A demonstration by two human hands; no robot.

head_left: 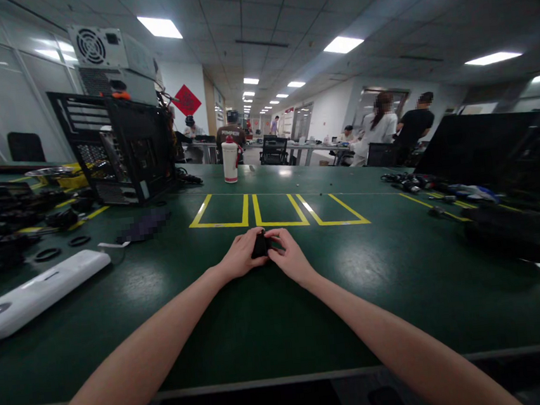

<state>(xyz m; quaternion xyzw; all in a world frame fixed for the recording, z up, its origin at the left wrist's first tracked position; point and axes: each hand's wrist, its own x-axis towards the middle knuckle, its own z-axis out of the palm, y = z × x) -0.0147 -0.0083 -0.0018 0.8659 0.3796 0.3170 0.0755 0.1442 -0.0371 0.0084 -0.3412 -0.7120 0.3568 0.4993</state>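
Both hands meet over the middle of the green table [263,330], in front of the yellow tape outlines [281,224]. Between them is a small black block-like object [259,245], whose exact kind I cannot make out. My left hand [241,255] grips it from the left, thumb low and fingers over the top. My right hand [290,256] is at its right side with thumb and fingertips closed in a pinch against it. The fingers cover part of the object.
At the left stand a black computer case [121,147] with a power supply [112,49] on top and a long white device [44,291]. A white cup [230,160] with a red lid stands behind the tape. Dark equipment [521,229] lies at the right. Several people are in the background.
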